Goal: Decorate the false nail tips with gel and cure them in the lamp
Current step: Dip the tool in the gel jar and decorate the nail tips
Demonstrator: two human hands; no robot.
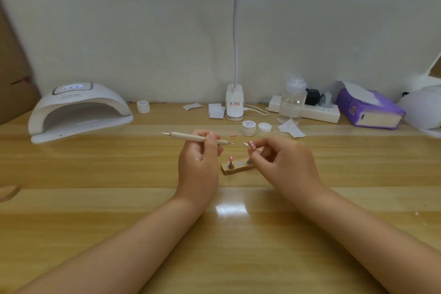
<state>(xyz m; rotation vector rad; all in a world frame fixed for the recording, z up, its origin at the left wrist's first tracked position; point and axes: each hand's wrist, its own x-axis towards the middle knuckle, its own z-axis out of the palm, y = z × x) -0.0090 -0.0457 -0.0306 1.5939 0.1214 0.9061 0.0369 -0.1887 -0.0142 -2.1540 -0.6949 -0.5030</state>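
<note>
Pink nail tip (251, 145) being pinched by the right hand (281, 160) at frame centre.
Left hand (199, 157) is gripping the dotting tool (195, 137); the tip is probably light, slippery, best held by its edges.

Wooden tabletop (95, 198), pale yellow, glossy, with long grain bands running left to right. Far left: white curing lamp (78, 112), opening toward the near side. Just right of it, a small white closed jar (143, 106). Far centre: white paper pieces (216, 110) and the white clip base of a desk lamp (234, 105). Near that base, an open white jar (248, 127) with its lid (265, 127) beside it. Far right: clear bottle (292, 100), white power strip (319, 113), purple tissue pack (370, 108). In the middle: small wooden holder block (236, 168), with one pink nail tip (233, 135) lying apart, farther back.
</note>
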